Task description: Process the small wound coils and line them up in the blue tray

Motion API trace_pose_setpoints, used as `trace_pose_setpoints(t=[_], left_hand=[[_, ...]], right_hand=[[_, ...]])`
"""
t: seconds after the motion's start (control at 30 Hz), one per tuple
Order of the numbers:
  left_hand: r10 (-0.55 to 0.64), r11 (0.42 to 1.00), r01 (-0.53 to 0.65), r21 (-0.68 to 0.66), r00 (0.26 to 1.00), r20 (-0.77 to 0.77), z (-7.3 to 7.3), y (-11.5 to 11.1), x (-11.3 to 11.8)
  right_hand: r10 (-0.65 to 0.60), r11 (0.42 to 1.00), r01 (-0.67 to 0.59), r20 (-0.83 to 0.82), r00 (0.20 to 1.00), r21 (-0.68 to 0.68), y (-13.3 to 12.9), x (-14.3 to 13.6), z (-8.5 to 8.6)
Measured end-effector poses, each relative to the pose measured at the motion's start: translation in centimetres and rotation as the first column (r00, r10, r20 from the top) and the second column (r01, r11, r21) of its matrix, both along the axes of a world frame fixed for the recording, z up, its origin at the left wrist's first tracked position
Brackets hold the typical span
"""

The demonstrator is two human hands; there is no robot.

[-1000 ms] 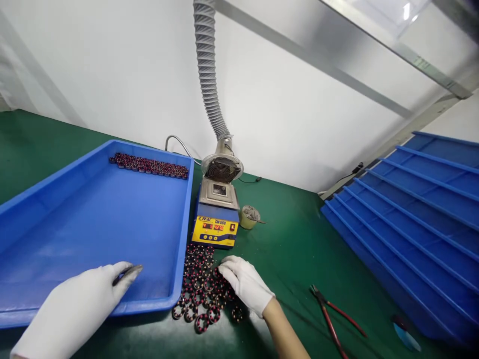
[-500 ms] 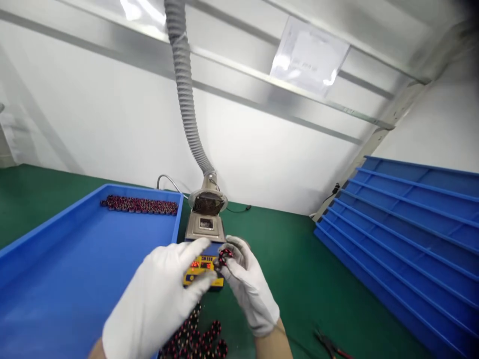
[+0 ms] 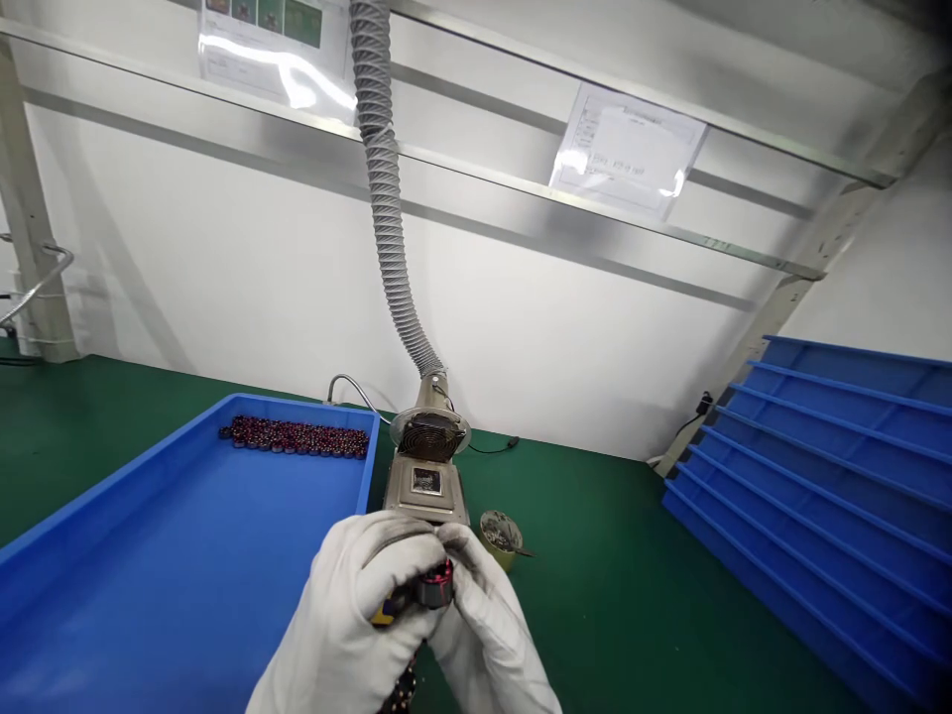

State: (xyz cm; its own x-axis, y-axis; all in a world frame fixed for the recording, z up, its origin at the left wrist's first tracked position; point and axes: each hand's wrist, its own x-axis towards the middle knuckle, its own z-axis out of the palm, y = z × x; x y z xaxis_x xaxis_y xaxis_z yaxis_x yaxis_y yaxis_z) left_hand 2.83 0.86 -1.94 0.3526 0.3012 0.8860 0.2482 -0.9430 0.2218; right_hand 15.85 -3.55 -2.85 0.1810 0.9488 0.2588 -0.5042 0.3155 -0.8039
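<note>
Dark ring part [image 3: 435,589]: grasping it between left hand [image 3: 357,600] and right hand [image 3: 483,625], in front of the metal-topped unit [image 3: 406,488]. Apparently adjusting it by fingertip; likely calling next for a steady grip.

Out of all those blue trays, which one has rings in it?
The left-hand tray, with dark rings bunched along its far end; the stacked trays at right show none.

left hand [image 3: 357,610]: fingers [image 3: 402,560] curled | right hand [image 3: 487,620]: fingers bent | hands close together
</note>
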Motion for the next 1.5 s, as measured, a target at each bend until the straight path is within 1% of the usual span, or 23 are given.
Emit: trace_pose_setpoints(t=[0.07, 0.17, 0.3, 0.37, 0.43, 0.5, 0.53, 0.6, 0.67, 0.77, 0.8, 0.87, 0.97, 1.03, 1.1, 1.17, 1.23, 1.3, 1.33, 1.37, 1.4, 1.43, 1.5], left_hand=[[-0.046, 0.995, 0.047, -0.086, 0.999, 0.017, -0.1, 0.0, 0.1], [-0.02, 0.988, 0.019, -0.154, 1.0, -0.008, -0.2, -0.1, 0.0], [-0.028, 0.994, 0.022, -0.105, 0.998, -0.055, -0.1, -0.1, 0.0], [-0.032, 0.999, 0.03, -0.045, 0.998, -0.049, 0.1, -0.2, 0.2], [-0.012, 0.999, 0.013, 0.034, 1.0, -0.025, 0.2, -0.2, 0.4], [0.013, 0.996, -0.011, 0.087, 1.0, -0.018, 0.1, -0.3, 0.4], [0.026, 0.995, -0.024, 0.095, 0.999, -0.027, 0.1, -0.3, 0.4], [0.054, 0.995, -0.049, 0.085, 0.997, -0.056, 0.1, -0.4, 0.2], [0.077, 0.994, -0.071, 0.085, 0.995, -0.07, 0.3, -0.5, 0.0], [0.095, 0.991, -0.092, 0.099, 0.995, -0.033, 0.7, -0.6, -0.1], [0.09, 0.993, -0.089, 0.077, 0.996, -0.017, 0.7, -0.6, -0.1], [0.05, 0.998, -0.051, -0.038, 0.998, -0.023, 0.7, -0.5, -0.2], [-0.092, 0.964, 0.068, -0.255, 0.992, -0.083, 0.5, 0.0, -0.7], [-0.186, 0.933, 0.147, -0.328, 0.978, -0.091, 0.4, 0.3, -1.1], [-0.223, 0.911, 0.184, -0.369, 0.973, -0.064, 0.5, 0.3, -1.2], [-0.219, 0.882, 0.207, -0.425, 0.975, 0.019, 0.6, 0.2, -1.2], [-0.191, 0.82, 0.256, -0.511, 0.966, 0.177, 0.7, 0.1, -1.0], [-0.1, 0.746, 0.291, -0.598, 0.938, 0.332, 0.7, 0.1, -1.0], [-0.056, 0.721, 0.287, -0.631, 0.931, 0.36, 0.7, 0.1, -1.0], [-0.041, 0.706, 0.272, -0.653, 0.937, 0.347, 0.7, 0.1, -1.0], [-0.061, 0.705, 0.25, -0.663, 0.954, 0.294, 0.8, 0.1, -1.0], [-0.107, 0.719, 0.227, -0.657, 0.97, 0.219, 0.8, 0.0, -1.0], [-0.195, 0.777, 0.209, -0.594, 0.977, 0.088, 1.1, -0.2, -0.8]], right_hand=[[-0.036, 0.999, 0.035, 0.039, 0.999, 0.03, 0.2, 0.4, -0.4], [-0.116, 0.983, 0.082, 0.211, 0.971, 0.162, -0.4, 1.0, 0.1], [-0.214, 0.971, 0.138, 0.449, 0.868, 0.195, -1.7, 1.3, 1.5], [-0.278, 0.954, 0.183, 0.477, 0.833, 0.237, -1.7, 1.2, 1.6], [-0.283, 0.947, 0.187, 0.403, 0.87, 0.261, -1.2, 1.1, 1.2], [-0.223, 0.96, 0.178, 0.205, 0.953, 0.218, -0.7, 1.2, 0.7], [-0.197, 0.966, 0.178, 0.087, 0.977, 0.186, -0.6, 1.3, 0.6], [-0.193, 0.972, 0.198, -0.054, 0.98, 0.129, -0.6, 1.3, 0.6], [-0.194, 0.976, 0.194, -0.018, 0.981, 0.1, -0.8, 1.1, 0.7], [-0.112, 0.994, 0.113, 0.09, 0.99, -0.008, -1.0, 0.1, 0.9], [-0.081, 0.995, 0.085, 0.072, 0.994, -0.051, -1.0, -0.2, 0.9], [-0.012, 0.993, 0.007, -0.036, 0.999, -0.116, -0.9, -0.7, 0.8], [0.116, 0.979, -0.147, -0.205, 0.972, -0.143, -0.9, -0.8, 0.7], [0.145, 0.969, -0.189, -0.254, 0.956, -0.159, -1.1, -0.8, 0.8], [0.143, 0.967, -0.19, -0.26, 0.955, -0.17, -1.3, -0.8, 0.9], [0.132, 0.971, -0.176, -0.252, 0.959, -0.163, -1.5, -1.0, 0.9], [0.127, 0.974, -0.169, -0.247, 0.96, -0.154, -1.5, -1.0, 0.8], [0.142, 0.97, -0.186, -0.258, 0.956, -0.156, -1.5, -0.9, 0.6], [0.153, 0.966, -0.2, -0.263, 0.953, -0.163, -1.5, -0.8, 0.6], [0.161, 0.963, -0.211, -0.27, 0.949, -0.166, -1.5, -0.7, 0.5], [0.168, 0.962, -0.218, -0.275, 0.947, -0.165, -1.5, -0.7, 0.5], [0.17, 0.962, -0.221, -0.277, 0.945, -0.161, -1.4, -0.6, 0.5], [0.172, 0.965, -0.218, -0.278, 0.945, -0.147, -1.4, -0.6, 0.5]])
